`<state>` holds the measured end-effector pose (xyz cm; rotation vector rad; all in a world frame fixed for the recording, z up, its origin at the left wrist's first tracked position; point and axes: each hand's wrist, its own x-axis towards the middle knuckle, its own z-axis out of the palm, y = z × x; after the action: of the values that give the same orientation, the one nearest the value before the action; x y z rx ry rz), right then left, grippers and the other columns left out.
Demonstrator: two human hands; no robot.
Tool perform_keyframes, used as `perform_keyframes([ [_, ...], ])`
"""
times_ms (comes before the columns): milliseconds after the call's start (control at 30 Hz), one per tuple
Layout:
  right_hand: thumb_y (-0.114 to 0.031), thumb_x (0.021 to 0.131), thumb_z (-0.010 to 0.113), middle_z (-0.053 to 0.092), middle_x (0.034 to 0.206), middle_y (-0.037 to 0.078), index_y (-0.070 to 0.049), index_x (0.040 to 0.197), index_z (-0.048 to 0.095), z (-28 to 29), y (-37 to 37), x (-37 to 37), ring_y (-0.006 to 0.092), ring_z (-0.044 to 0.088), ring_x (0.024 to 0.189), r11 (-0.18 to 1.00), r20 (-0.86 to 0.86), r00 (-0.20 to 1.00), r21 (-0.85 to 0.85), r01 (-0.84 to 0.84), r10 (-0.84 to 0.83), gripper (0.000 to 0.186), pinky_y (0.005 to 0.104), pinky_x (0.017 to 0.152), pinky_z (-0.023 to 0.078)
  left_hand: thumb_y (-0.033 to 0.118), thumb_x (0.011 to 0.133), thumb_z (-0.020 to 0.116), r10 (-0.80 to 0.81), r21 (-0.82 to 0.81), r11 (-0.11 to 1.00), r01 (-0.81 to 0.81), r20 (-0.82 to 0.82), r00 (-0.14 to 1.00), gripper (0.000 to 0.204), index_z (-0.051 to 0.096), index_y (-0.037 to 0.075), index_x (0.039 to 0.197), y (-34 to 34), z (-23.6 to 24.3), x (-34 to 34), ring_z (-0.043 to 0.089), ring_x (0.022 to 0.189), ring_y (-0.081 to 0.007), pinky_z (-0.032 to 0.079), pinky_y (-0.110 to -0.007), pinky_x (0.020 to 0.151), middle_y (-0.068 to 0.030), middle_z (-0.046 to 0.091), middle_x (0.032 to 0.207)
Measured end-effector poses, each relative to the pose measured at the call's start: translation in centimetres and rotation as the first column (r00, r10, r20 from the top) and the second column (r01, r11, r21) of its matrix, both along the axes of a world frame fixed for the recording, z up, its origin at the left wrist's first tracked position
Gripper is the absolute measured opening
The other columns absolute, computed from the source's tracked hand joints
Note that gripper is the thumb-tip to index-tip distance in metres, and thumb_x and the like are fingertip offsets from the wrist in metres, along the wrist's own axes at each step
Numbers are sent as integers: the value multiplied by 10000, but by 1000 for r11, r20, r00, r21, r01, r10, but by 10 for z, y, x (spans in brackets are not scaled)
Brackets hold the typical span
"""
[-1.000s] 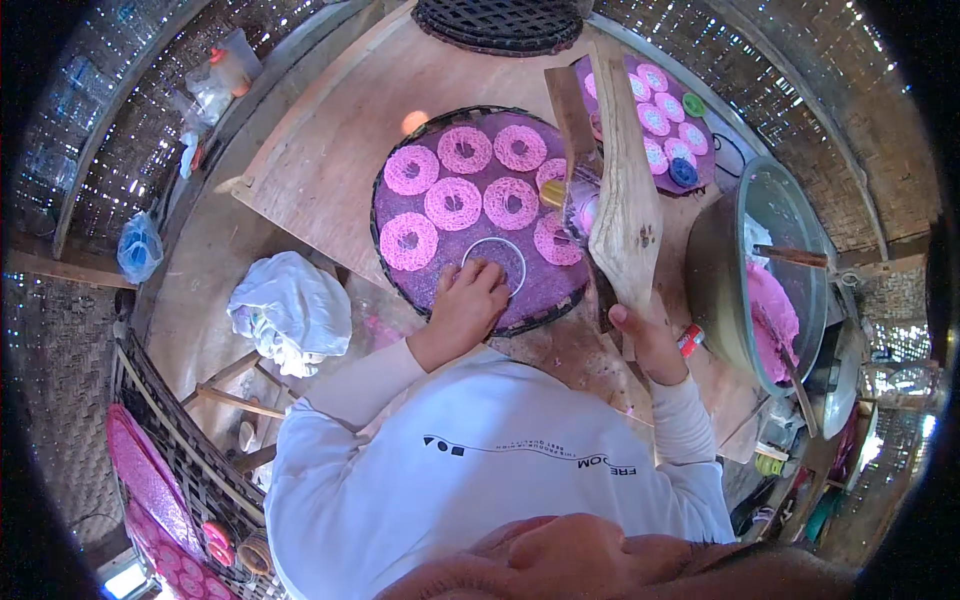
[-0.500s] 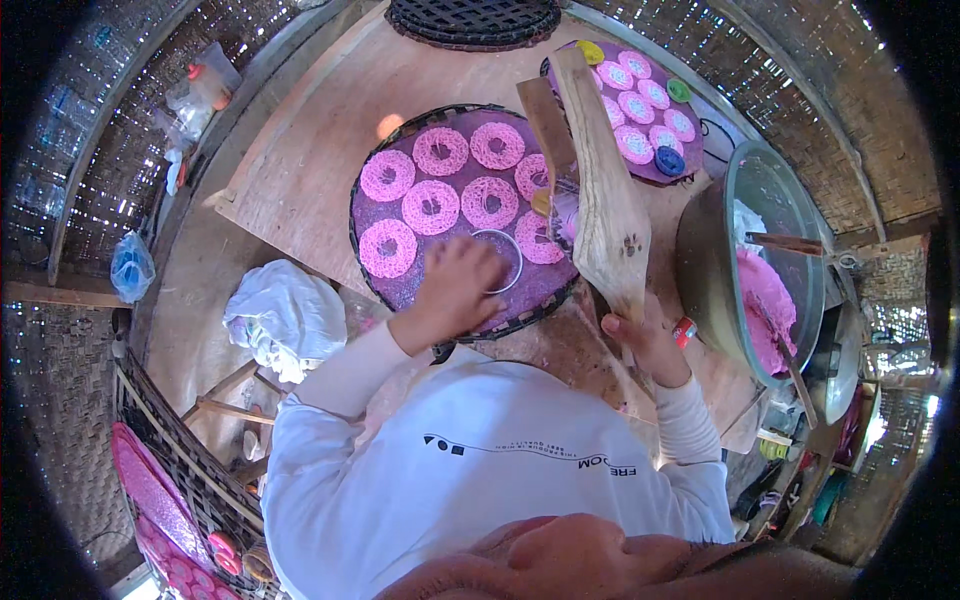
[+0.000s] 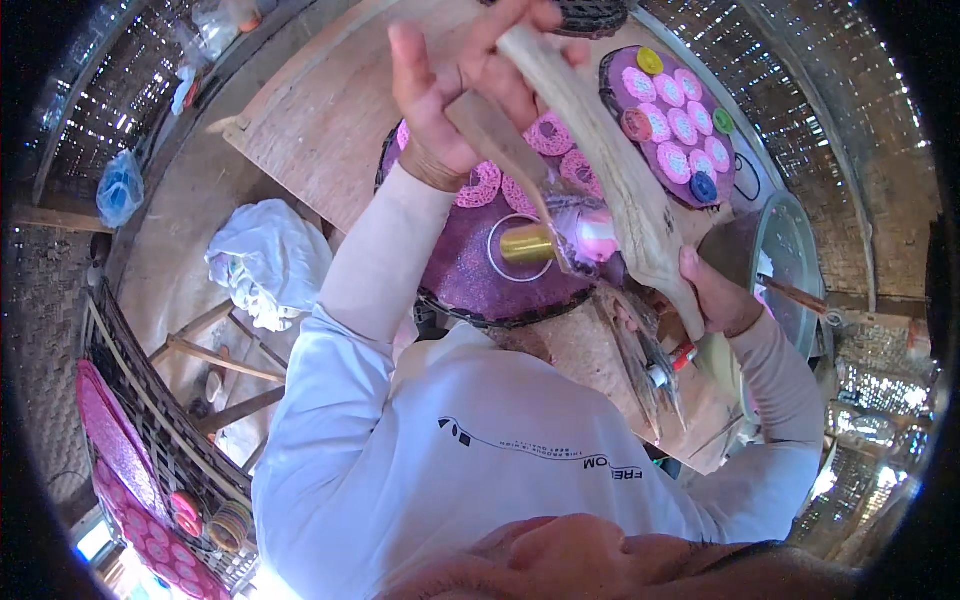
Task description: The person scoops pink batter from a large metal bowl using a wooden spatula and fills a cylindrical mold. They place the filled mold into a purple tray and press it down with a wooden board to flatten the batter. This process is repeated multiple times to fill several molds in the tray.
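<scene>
My right hand is wrapped round the near end of a long wooden lever press. At the press's far end is my left hand, fingers spread and the index and middle ones close to the wood. A gold cylinder juts sideways from the press, with pink dough behind it. Below the cylinder a thin white ring encircles it in view. Under these lies a round purple tray bearing several lacy pink dough rings, some hidden by my left arm and the press.
Another round purple tray at the far right holds pink-and-white rings and coloured lids. A large tub stands at right, with a stick across its rim. A white cloth bundle lies at left, and a dark basket at the far edge.
My left hand has left the white ring on the tray and risen to the press's far end. The press has swung, bringing the gold cylinder into view over the ring. My right hand moved rightward.
</scene>
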<state>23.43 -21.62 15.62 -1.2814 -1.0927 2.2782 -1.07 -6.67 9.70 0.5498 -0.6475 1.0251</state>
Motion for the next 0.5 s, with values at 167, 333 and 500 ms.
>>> perform_keyframes([
  [167, -532, 925, 288, 575, 949, 72, -22, 1204, 454, -17, 15, -3, 136, 562, 818, 995, 157, 983, -46, -92, 98, 605, 260, 738, 464, 584, 841, 428, -29, 7, 1000, 29, 31, 999, 617, 445, 114, 1240, -13, -41, -4, 458, 1087, -304, 358, -477, 934, -43, 480, 1104],
  [333, -556, 917, 288, 574, 924, 48, -39, 1203, 465, -55, 23, -1, 113, 555, 810, 986, 178, 971, -85, -146, 159, 617, 246, 728, 463, 452, 866, 488, 32, -239, 968, -77, -184, 982, 303, 498, 168, 971, -20, -63, -19, 446, 893, -230, 419, -448, 804, 19, 455, 865],
  [500, -518, 927, 324, 589, 959, 62, -24, 1192, 479, -68, 28, -10, 106, 546, 845, 965, 234, 954, 137, -224, 188, 583, 240, 739, 455, 452, 882, 430, 29, -257, 962, -90, -233, 972, 292, 506, 183, 794, -16, -82, -27, 467, 825, -215, 418, -413, 749, 40, 491, 742],
])
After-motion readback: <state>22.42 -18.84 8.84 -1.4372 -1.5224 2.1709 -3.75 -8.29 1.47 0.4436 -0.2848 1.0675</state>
